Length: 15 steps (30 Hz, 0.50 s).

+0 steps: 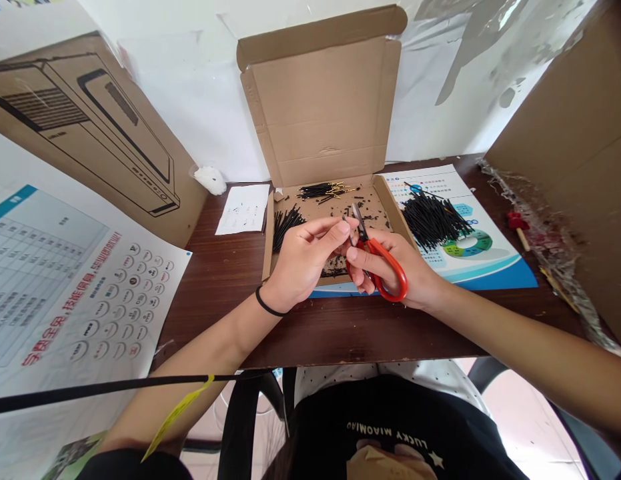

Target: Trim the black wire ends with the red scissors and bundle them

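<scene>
Red-handled scissors point(389, 267) are in my right hand point(397, 260), their blades pointing up and away over the open cardboard box point(267, 250). My left hand point(310, 257) is pinched round a thin dark piece close to the blades; most of it is hidden by the fingers. Inside the box, black sticks with gold ends point(323, 191) lie at the back, and another bundle of black sticks point(287, 223) rests at the left. Small black scraps are scattered over the box floor. A large pile of black sticks point(433, 219) sits right of the box.
Under the pile is a printed poster point(500, 257). A small white paper point(243, 210) and a white crumpled bundle point(210, 179) lie left of the box. Cardboard panels point(80, 127) stand at both sides. A red-topped stick point(518, 227) and crumpled plastic lie at the right.
</scene>
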Each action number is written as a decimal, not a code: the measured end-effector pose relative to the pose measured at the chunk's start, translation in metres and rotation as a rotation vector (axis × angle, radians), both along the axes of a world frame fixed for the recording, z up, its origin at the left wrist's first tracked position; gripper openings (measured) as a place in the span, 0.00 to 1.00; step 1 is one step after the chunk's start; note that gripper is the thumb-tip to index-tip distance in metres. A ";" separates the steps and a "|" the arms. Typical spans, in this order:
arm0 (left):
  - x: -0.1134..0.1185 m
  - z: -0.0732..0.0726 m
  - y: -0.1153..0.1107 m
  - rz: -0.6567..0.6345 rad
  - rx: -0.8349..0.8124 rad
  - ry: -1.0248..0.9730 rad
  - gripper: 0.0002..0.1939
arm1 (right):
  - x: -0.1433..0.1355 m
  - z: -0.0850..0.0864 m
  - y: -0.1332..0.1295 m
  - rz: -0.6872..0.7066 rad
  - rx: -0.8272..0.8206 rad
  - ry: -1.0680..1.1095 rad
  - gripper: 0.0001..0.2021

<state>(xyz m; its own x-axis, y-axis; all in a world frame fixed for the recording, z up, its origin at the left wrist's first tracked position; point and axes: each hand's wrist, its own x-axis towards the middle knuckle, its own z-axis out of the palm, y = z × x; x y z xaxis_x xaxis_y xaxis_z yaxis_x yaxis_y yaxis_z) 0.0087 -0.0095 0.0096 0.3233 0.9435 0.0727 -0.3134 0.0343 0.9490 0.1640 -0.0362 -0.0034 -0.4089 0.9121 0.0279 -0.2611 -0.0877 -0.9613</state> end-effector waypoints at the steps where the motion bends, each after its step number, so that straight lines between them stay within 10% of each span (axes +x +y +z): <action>1: 0.000 0.000 0.000 -0.002 -0.002 -0.003 0.14 | 0.000 0.000 0.000 0.004 -0.001 0.005 0.13; 15: 0.000 0.001 0.001 -0.011 -0.040 -0.023 0.14 | 0.000 -0.003 0.000 0.020 -0.011 0.025 0.11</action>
<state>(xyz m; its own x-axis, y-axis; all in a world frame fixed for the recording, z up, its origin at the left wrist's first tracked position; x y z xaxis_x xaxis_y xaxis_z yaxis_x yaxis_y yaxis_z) 0.0089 -0.0088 0.0102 0.3321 0.9423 0.0429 -0.3347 0.0752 0.9393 0.1644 -0.0358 -0.0063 -0.4264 0.9041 0.0282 -0.2834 -0.1039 -0.9534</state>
